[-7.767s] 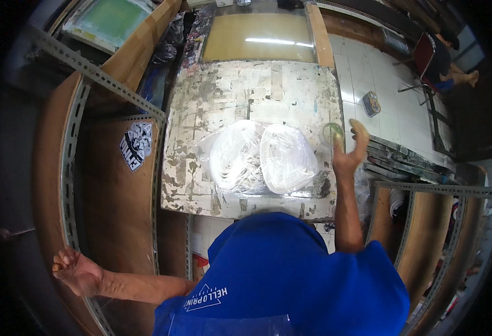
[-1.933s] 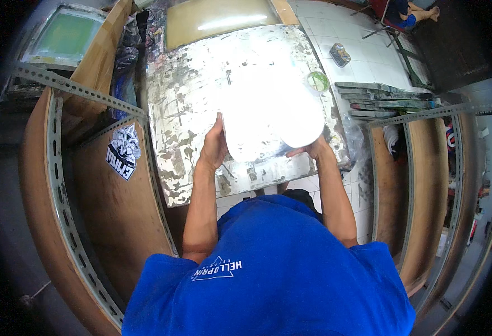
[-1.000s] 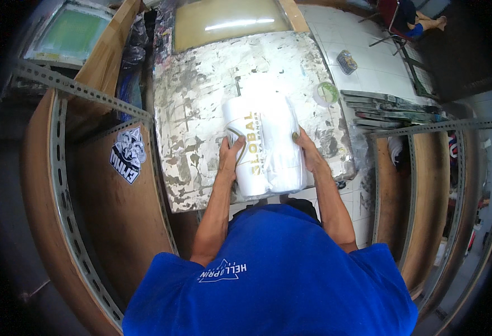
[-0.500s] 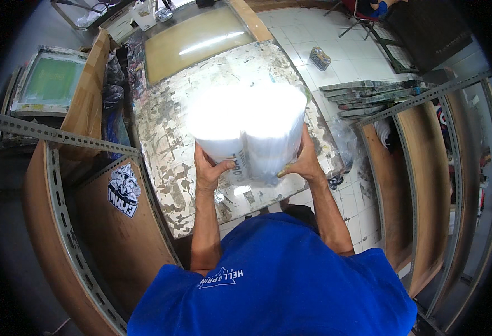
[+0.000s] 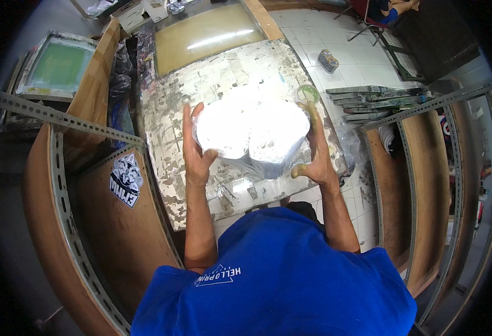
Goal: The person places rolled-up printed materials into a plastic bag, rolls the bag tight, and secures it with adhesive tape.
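You hold the folded white bundle (image 5: 251,134) between both palms above the paint-crusted table (image 5: 167,129), its long axis running crosswise: left hand (image 5: 197,147) and right hand (image 5: 315,154) equally close.

The thing being held is a bundle of two white rolls (image 5: 251,134) wrapped in clear, shiny plastic. The two rolls stand side by side and touch each other, and their round white ends face upward, very bright under the light. The plastic is wrinkled at the lower part. The bundle is lifted above the paint-stained surface (image 5: 167,129), near its front edge, pressed between the left hand (image 5: 197,152) and the right hand (image 5: 315,157).
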Available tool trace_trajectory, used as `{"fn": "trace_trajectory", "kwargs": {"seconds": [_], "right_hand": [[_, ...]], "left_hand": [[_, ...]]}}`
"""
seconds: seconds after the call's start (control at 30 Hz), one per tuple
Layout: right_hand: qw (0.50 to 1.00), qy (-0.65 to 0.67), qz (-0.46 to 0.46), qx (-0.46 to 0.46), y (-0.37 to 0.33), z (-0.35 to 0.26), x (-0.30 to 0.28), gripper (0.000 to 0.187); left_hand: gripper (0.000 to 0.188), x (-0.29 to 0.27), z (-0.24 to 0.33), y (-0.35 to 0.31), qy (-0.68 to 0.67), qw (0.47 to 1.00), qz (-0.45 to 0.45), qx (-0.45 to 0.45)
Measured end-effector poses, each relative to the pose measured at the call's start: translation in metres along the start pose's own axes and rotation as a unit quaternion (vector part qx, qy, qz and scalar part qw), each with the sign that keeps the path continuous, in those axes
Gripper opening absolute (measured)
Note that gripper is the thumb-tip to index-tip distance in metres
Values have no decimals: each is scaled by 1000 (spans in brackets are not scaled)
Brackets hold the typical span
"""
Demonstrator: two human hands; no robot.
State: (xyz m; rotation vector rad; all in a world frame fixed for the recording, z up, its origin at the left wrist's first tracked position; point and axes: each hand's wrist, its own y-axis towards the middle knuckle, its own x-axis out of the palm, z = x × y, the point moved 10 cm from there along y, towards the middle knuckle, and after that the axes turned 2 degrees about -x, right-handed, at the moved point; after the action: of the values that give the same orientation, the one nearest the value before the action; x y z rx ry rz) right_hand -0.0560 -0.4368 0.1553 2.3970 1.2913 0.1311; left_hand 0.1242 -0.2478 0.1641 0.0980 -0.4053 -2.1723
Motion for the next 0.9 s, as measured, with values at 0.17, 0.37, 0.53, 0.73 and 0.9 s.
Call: {"fn": "trace_trajectory", "kwargs": {"seconds": [0.17, 0.37, 0.53, 0.73, 0.9], "right_hand": [[997, 0, -67, 24, 5, -2, -8, 88], [998, 51, -28, 28, 18, -1, 11, 88], [990, 26, -140, -15, 62, -2, 41, 78], [965, 65, -256, 0, 103, 17, 69, 73], [966, 32, -255, 2, 98, 14, 58, 78]], "left_hand": [[91, -5, 2, 1, 173, 983, -66, 10], [57, 8, 10, -3, 202, 978, -53, 1], [52, -11, -15, 3, 137, 988, 20, -69], [51, -15, -8, -4, 116, 984, 101, -85], [50, -19, 0, -3, 253, 963, 88, -42]]}}
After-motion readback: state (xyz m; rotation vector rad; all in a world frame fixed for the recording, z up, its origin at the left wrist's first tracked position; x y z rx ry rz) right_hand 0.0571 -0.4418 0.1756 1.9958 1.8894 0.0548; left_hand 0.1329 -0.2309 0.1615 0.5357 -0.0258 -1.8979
